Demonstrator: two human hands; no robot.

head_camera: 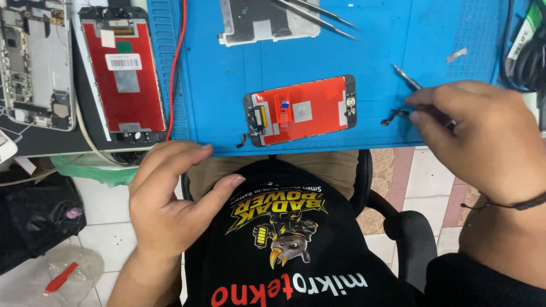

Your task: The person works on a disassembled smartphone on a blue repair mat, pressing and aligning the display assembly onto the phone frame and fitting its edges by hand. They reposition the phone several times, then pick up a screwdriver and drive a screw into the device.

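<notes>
Right hand [478, 133] is pinching a thin metal tool [406, 78], its fingers closed on the shaft, tip hovering just above a small dark flex part [393, 116] on the blue mat [387, 34]. Left hand [168, 196] is resting open at the tabletop edge, holding nothing, near the red-backed phone screen [301, 109] lying face down mid-mat, within easy reach.

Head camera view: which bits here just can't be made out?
- Tool in the right hand: only its tip shows; the fingers hide the rest.
- Small black part on the blue mat: too small to identify.
- Tweezers: cut off by the top edge.
- Opened phone: cut off at the left edge.
- Left hand: palm faces away.
</notes>
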